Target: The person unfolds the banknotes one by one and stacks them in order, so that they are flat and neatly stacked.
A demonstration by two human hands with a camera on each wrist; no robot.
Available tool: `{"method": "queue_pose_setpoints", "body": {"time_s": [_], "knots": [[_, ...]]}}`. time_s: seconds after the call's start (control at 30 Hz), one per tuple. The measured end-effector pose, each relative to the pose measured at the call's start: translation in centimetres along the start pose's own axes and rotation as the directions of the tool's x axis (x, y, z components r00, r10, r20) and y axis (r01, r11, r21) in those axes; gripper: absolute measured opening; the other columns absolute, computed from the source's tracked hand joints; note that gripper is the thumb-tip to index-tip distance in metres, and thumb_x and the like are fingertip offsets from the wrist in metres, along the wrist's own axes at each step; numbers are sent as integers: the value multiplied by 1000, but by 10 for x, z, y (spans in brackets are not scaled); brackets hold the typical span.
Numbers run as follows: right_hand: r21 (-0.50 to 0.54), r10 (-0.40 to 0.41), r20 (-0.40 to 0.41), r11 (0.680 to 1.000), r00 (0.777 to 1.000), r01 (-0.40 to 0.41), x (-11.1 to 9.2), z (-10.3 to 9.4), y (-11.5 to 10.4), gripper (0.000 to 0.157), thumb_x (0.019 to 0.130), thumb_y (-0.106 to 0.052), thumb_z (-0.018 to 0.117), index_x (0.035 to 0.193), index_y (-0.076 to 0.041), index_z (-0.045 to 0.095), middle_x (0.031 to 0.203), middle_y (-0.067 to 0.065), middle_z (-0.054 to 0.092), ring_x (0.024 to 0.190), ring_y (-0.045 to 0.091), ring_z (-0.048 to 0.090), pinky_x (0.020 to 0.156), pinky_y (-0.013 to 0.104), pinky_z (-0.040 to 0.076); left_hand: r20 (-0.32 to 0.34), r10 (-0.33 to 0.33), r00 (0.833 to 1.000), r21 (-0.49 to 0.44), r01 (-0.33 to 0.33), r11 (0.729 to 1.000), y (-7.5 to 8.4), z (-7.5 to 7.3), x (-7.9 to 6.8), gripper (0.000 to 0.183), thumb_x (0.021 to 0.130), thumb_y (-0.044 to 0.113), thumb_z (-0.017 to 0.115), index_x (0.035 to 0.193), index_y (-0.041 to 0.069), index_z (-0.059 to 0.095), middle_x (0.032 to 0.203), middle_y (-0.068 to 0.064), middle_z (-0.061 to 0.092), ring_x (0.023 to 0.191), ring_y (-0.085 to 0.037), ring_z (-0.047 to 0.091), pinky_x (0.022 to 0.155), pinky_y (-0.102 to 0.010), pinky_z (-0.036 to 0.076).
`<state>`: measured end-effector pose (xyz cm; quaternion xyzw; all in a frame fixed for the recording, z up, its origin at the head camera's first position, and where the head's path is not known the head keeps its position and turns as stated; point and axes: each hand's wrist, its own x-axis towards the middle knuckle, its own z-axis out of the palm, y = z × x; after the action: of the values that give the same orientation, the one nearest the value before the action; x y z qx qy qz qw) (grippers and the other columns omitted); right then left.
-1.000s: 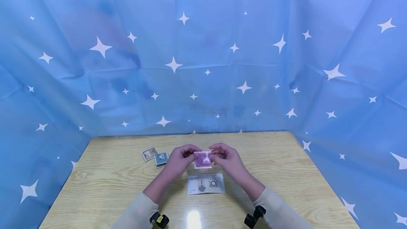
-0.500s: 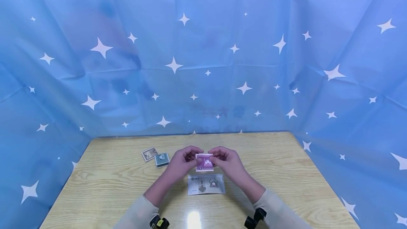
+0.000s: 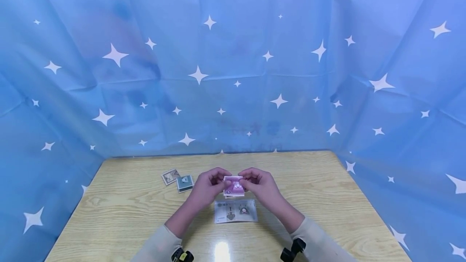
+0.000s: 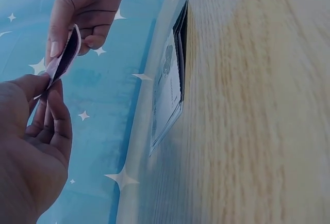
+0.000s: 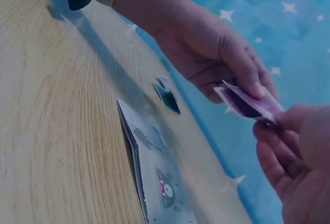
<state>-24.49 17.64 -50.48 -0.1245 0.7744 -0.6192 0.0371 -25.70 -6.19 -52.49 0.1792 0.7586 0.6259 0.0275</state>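
Observation:
Between both hands, above the table, is a purple play banknote point(image 3: 234, 190) folded over on itself. My left hand point(image 3: 208, 186) pinches its left side, thumb on the printed face. From the other side my right hand point(image 3: 261, 184) pinches it in the same way. Both wrist views show the folded note point(image 5: 251, 101) gaping a little at one side, with a dark gap between its layers. Just below the hands, a grey-white banknote point(image 3: 236, 212) with a cartoon figure lies on the table. In the left wrist view this grey-white note point(image 4: 168, 87) shows several layered edges.
To the left of my left hand, a small teal folded note stack point(image 3: 185, 182) lies beside a brownish folded note point(image 3: 170, 176). The wooden table point(image 3: 120, 213) ends at a blue star-patterned curtain point(image 3: 233, 104) behind and at both sides.
Both hands have come slightly down and toward me with the purple note. The thumbs have moved further onto its face, and a pale edge now shows beneath it.

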Motion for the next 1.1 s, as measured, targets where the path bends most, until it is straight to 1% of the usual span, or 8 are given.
{"method": "queue_pose_setpoints", "body": {"time_s": [0.13,0.27,0.4,0.53,0.63,0.77,0.97,1.1], "knots": [[-21,-17,15,1000,1000,18,0,-1,1,18,104,-10,78,121,-4,78,106,13,78,88,21,71,83,39,66,-16,-12,1000,4,12,1000,1,1,-1,8,103,17,80,110,13,78,91,-3,75,74,-16,66,64,-25,56],[-42,-31,41,999,999,33,1,-2,2,16,104,-9,78,119,-4,77,103,13,77,85,20,70,78,34,63,-28,-18,999,51,19,999,3,2,-3,6,105,20,79,109,16,78,92,1,76,78,-17,67,66,-26,57],[-60,-35,62,997,997,38,1,-3,2,13,104,-7,77,117,-5,76,101,14,77,84,20,69,76,32,62,-67,24,997,125,-15,992,4,3,-4,5,104,22,81,107,19,79,101,5,74,90,-17,69,75,-29,60],[-74,-32,69,997,997,38,1,-2,1,13,104,-6,76,117,-5,76,101,14,76,83,20,68,75,32,62,-99,63,993,153,-47,987,4,3,-4,9,101,26,84,106,18,81,103,6,70,92,-16,68,78,-31,62],[-82,-34,61,996,998,39,0,-2,0,13,105,-7,76,118,-5,76,101,13,76,83,20,68,74,31,61,-100,75,992,150,-59,987,3,2,-4,10,102,27,83,105,18,81,99,7,70,88,-15,68,77,-30,62],[-98,-47,46,994,998,52,-1,-2,-1,13,106,-9,76,119,-5,76,99,13,76,82,21,67,71,28,58,-94,77,993,153,-62,986,3,2,-5,8,103,26,82,104,18,81,97,8,71,88,-14,69,78,-30,62],[-109,-60,39,992,997,64,-1,-2,-3,13,105,-8,77,118,-7,77,98,11,76,83,34,67,69,24,54,-77,45,996,120,-35,992,4,3,-5,8,104,23,80,106,15,79,101,6,74,93,-16,71,81,-31,63],[-138,-68,37,988,997,73,-2,-3,-7,13,104,-10,78,117,-10,77,98,8,76,82,29,66,69,24,54,-70,22,997,80,-16,997,4,5,-5,7,106,21,79,106,15,78,100,3,76,93,-17,71,82,-30,62]]}}
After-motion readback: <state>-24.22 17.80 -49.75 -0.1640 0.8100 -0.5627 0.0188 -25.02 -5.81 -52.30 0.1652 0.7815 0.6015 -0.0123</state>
